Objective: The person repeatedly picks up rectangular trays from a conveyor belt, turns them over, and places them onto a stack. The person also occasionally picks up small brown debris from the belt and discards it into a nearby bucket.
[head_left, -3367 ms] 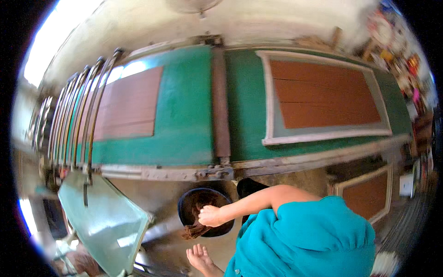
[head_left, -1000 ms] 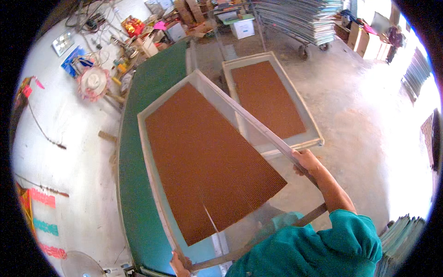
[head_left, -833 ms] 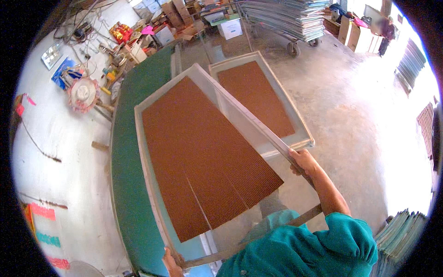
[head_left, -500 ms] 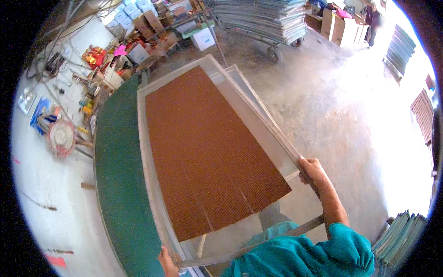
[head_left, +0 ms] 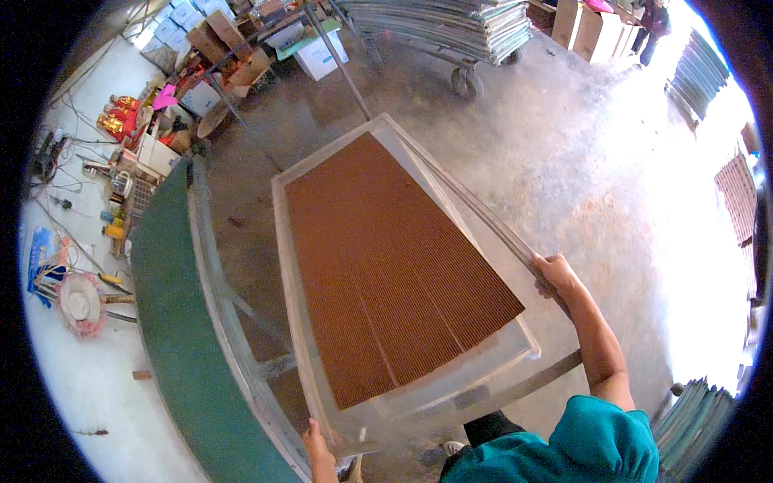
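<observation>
A large framed mesh screen (head_left: 288,282), pale-edged and see-through, is held out in front of me. On it lies a brown, finely ribbed sheet (head_left: 394,258) with a few thin lines running up from its near edge. My left hand (head_left: 319,447) grips the frame's near left corner, its fingers partly hidden by the rim. My right hand (head_left: 555,275) is wrapped round the right rail, partway along. Below the screen, a second pale frame (head_left: 527,344) shows at the near right, set at a different angle.
Left of the screen stands a long green board or table (head_left: 173,306) beside a white wall. Flat sheets are stacked on a wheeled cart (head_left: 463,68) at the back. Boxes (head_left: 318,56) and clutter fill the far left. A person (head_left: 651,28) stands far right; more stacked panels (head_left: 700,423) sit near right.
The held screen has moved right, away from the green board, leaving a gap between them. Both hands moved right with it. The lower frame now shows more at the near right. My view shifted too.
</observation>
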Action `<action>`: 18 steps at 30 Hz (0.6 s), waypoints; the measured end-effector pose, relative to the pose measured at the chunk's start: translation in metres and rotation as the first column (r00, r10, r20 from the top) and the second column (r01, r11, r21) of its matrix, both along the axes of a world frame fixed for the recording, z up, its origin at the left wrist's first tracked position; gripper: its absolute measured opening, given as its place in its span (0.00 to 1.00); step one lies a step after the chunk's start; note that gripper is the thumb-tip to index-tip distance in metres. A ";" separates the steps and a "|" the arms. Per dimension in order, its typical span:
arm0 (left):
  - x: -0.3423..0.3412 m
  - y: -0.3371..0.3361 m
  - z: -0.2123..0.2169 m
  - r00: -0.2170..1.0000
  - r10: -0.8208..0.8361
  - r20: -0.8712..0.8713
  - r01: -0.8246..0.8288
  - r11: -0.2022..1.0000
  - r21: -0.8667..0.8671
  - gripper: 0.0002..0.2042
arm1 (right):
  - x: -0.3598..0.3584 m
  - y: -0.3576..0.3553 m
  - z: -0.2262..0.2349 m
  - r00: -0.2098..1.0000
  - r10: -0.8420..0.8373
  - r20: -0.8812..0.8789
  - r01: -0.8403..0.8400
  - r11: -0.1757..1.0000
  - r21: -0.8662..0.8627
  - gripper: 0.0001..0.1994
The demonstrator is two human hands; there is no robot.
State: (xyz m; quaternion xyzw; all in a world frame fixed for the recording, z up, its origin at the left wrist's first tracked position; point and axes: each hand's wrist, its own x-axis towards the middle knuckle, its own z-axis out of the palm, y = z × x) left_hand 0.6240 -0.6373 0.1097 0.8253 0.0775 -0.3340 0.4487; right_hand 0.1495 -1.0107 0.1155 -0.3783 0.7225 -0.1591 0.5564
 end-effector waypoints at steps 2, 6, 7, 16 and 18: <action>-0.017 -0.001 -0.015 0.999 0.001 0.047 -0.002 1.000 0.011 0.19 | 0.002 -0.006 -0.024 1.000 -0.011 0.006 0.011 1.000 0.024 0.22; -0.032 0.010 -0.076 0.995 -0.015 -0.094 0.018 0.999 0.028 0.24 | -0.019 0.020 -0.118 0.992 0.006 -0.127 -0.006 1.000 0.000 0.24; -0.026 0.028 -0.110 0.987 -0.038 -0.158 0.050 0.996 0.075 0.26 | -0.024 0.027 -0.146 0.958 0.083 -0.276 -0.102 0.993 -0.053 0.25; 0.005 0.068 -0.317 0.915 0.084 -0.394 0.020 0.968 0.252 0.38 | -0.007 0.064 -0.337 0.794 0.411 -0.448 -0.330 0.910 0.251 0.31; 0.003 0.058 -0.313 0.929 0.060 -0.366 0.048 0.960 0.277 0.38 | 0.001 0.072 -0.344 0.757 0.411 -0.508 -0.355 0.912 0.207 0.32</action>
